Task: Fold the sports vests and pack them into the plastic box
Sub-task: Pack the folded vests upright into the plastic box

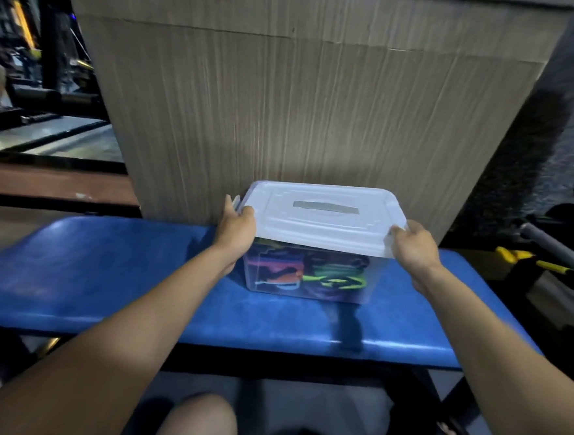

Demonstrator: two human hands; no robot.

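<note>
Both hands on the lid of the packed plastic box, middle of the blue desk.

Plastic box [311, 280] standing upright at centre on the blue desk [104, 279], backed at 12 o'clock by a tall wood-grain panel [304, 99]. White lid [319, 219] seated on top, grey handle recess at its middle. Bright folded sports vests [308, 275] visible through the clear front wall, pink and orange toward 9 o'clock, green toward 3 o'clock. Left hand [235, 230] at the 9 o'clock end of the lid, grip curled over the edge, thumb on top. Right hand [412, 248] at the 3 o'clock end, grip likewise wrapped round the rim, thumb on top. Yellow-and-black gym equipment [527, 259] off at 3 o'clock, well apart.
</note>
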